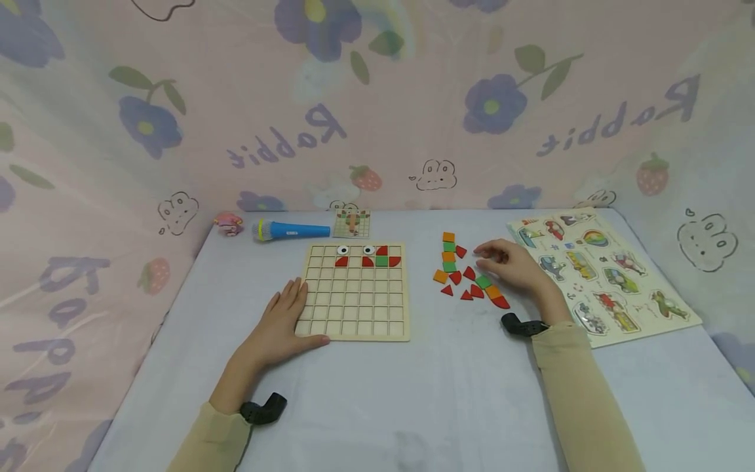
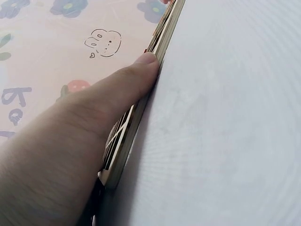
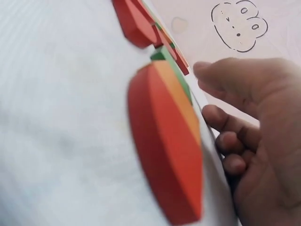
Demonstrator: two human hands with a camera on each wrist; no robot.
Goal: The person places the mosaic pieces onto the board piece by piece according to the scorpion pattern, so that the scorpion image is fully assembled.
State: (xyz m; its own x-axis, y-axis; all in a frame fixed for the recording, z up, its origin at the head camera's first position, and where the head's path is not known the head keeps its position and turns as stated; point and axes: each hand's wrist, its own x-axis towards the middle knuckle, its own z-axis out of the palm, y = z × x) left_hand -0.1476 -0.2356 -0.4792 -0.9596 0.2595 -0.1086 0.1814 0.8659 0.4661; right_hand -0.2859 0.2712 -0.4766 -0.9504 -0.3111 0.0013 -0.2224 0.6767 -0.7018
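Observation:
A pale wooden grid board (image 1: pixel 352 295) lies flat on the table. My left hand (image 1: pixel 283 328) rests at its near left corner, fingers along the left side and thumb on the front edge (image 2: pixel 124 143). In the board's far rows sit two white eye pieces (image 1: pixel 343 250), several red pieces (image 1: pixel 394 262) and a green square (image 1: pixel 382 261). My right hand (image 1: pixel 510 262) hovers just right of loose red, orange and green pieces (image 1: pixel 449 257), fingers bent loosely with nothing between them. Nearest the right wrist camera is a red curved piece (image 3: pixel 164 155) beside an orange one (image 3: pixel 176 94).
A small pattern card (image 1: pixel 352 223) lies behind the board, next to a blue toy microphone (image 1: pixel 299 230) and a pink figure (image 1: pixel 229 223). On the right, under the right forearm's side, is a picture puzzle board (image 1: pixel 607 275). A printed curtain (image 1: pixel 407 118) stands behind the table.

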